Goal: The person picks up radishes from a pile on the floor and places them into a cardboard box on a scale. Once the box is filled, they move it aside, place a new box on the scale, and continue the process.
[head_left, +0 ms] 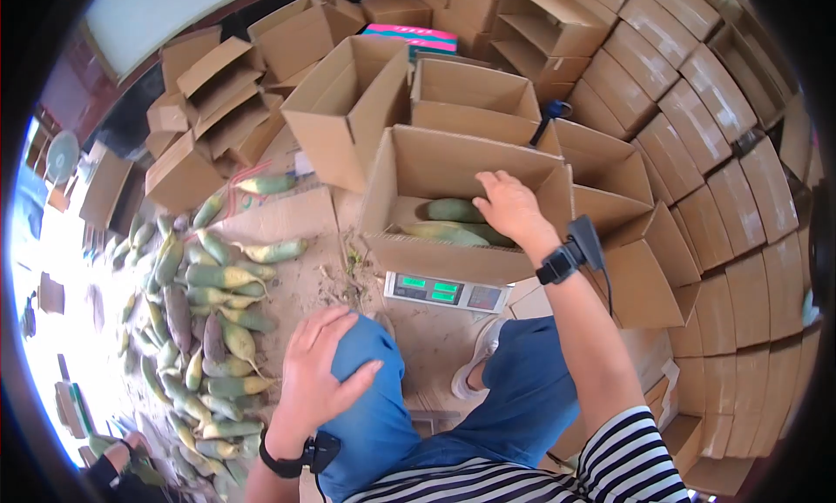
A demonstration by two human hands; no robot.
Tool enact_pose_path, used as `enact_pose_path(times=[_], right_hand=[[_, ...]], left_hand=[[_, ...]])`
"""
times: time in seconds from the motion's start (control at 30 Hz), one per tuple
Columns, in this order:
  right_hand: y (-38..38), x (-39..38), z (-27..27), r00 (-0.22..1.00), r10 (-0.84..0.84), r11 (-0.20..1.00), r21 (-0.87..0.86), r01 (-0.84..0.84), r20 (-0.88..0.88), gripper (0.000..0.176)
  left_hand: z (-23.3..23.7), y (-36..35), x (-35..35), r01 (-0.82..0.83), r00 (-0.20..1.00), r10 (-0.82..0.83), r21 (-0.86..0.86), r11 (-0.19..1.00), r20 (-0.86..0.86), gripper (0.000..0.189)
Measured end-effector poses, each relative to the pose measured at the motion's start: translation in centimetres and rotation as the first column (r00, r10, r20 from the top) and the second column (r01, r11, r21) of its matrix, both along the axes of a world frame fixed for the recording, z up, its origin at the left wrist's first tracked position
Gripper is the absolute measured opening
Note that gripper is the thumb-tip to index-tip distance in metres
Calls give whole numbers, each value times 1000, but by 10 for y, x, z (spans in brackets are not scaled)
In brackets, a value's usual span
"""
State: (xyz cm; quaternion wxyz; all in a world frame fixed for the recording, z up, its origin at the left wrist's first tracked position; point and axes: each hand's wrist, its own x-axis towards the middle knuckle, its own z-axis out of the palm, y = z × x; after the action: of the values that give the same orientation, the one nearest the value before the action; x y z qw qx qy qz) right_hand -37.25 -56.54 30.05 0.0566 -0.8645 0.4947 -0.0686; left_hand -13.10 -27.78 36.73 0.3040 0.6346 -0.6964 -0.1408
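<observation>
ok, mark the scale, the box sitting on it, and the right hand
scale (446, 291), head view, on its front display panel.
box (453, 261), head view, on the near outer wall.
right hand (512, 209), head view, on the back of the hand, inside the box.

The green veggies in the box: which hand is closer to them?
Right. The right hand reaches into the box, beside the green veggies. The left hand rests on the knee, outside the box.
</observation>
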Motion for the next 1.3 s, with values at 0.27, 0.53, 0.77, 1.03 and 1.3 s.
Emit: enact_pose_path(times=[0.27, 0.53, 0.77, 1.03, 1.3], right_hand=[[39, 32, 41, 867, 443, 891, -216, -398, 229, 39], [1, 5, 42, 793, 13, 979, 155, -135, 610, 60], [37, 18, 43, 830, 72, 983, 100, -153, 554, 53], [71, 27, 33, 817, 49, 959, 201, -199, 574, 50], [71, 31, 22, 819, 25, 947, 250, -204, 574, 50]], left_hand=[[-59, 71, 32, -120, 780, 287, 318, 940, -556, 60], [-232, 315, 100, -620, 766, 384, 751, 230, 515, 44], [-322, 393, 11, -428, 885, 399, 761, 488, 241, 58], [-360, 355, -13, -496, 859, 324, 802, 333, 396, 55], [-344, 338, 3, -483, 855, 369, 820, 308, 364, 51]])
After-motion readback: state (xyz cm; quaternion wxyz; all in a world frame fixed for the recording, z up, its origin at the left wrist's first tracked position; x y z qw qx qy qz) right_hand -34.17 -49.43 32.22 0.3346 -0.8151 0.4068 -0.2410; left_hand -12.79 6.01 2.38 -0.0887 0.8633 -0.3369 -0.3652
